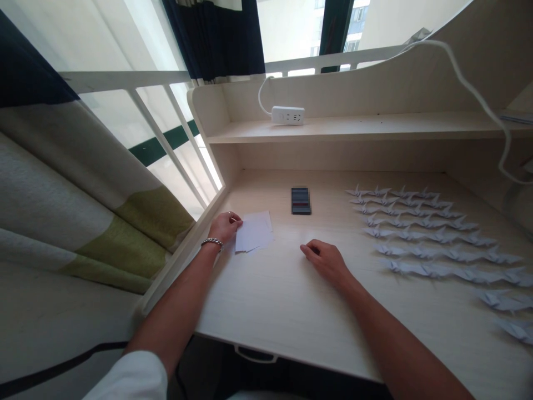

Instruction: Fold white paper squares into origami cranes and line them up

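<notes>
On the left of the desk lies a small stack of white paper sheets (253, 232), slightly fanned out. At its left edge is my left hand (225, 226), thumb and finger pinched on the paper; how many sheets are between them cannot be seen. My right hand (326, 258) rests on the desk right of the stack, fingers curled together with nothing visible in them. Several rows of folded white paper cranes (420, 233) cover the right side of the desk. A dark rectangular object, blurred in the picture (300, 200), lies behind and between my hands.
The pale wooden desk (266, 300) has a raised shelf (353, 126) along its back, bearing a white power strip (287, 115). A white cable (470, 83) hangs at the right. White railings (158, 125) and a curtain (104, 205) stand on the left. A drawer handle (255, 355) shows below the front edge.
</notes>
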`<state>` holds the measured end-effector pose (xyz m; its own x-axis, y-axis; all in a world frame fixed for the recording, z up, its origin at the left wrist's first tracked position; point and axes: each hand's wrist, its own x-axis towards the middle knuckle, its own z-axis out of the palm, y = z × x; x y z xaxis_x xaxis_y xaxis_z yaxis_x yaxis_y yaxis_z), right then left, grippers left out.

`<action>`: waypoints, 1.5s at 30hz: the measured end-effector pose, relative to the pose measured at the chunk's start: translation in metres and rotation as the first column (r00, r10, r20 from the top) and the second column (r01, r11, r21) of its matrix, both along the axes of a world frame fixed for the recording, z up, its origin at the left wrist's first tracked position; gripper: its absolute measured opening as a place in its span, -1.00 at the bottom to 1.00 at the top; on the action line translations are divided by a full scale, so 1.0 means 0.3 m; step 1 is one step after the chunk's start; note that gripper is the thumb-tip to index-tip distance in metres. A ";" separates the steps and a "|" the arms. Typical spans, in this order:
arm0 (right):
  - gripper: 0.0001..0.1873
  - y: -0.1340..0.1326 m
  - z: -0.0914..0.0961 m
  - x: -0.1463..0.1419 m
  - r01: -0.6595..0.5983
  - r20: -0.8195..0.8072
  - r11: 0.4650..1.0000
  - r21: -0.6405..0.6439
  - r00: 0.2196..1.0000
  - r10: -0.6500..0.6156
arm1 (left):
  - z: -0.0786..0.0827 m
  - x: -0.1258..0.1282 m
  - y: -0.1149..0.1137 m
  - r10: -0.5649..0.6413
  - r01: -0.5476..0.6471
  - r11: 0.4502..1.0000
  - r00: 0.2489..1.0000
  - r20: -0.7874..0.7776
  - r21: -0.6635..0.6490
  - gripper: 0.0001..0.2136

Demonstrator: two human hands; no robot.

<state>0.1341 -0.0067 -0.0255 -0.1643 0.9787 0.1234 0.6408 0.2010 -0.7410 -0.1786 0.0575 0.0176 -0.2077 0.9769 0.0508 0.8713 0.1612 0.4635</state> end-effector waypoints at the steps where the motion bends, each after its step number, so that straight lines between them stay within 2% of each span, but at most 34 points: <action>1: -0.61 0.000 0.000 0.000 0.001 0.001 1.000 0.000 1.000 -0.001 | -0.002 -0.001 0.002 0.006 -0.006 1.000 1.000 -0.004 0.002 -0.81; 8: -0.64 0.000 0.003 0.000 0.005 -0.002 1.000 -0.004 1.000 -0.005 | -0.004 0.000 0.002 0.002 0.000 1.000 0.996 -0.085 0.020 -0.78; 16: -0.64 0.001 0.003 0.001 -0.007 0.005 1.000 0.000 1.000 0.007 | -0.018 0.038 0.011 -0.142 0.132 0.989 0.976 -0.164 -0.067 -0.50; 25: -0.69 0.005 0.016 0.000 0.011 0.014 1.000 0.007 1.000 -0.012 | -0.013 0.053 0.052 -0.172 0.145 0.980 0.962 -0.214 -0.133 -0.50; 38: -0.70 0.008 0.015 0.008 0.026 0.019 0.999 0.045 0.999 -0.027 | 0.000 0.068 0.043 -0.183 0.169 0.983 0.949 -0.256 -0.078 -0.47; 45: -0.70 0.012 0.011 0.007 0.040 0.010 0.998 0.043 0.999 -0.040 | -0.010 0.063 0.040 -0.179 0.165 0.984 0.917 -0.355 -0.070 -0.47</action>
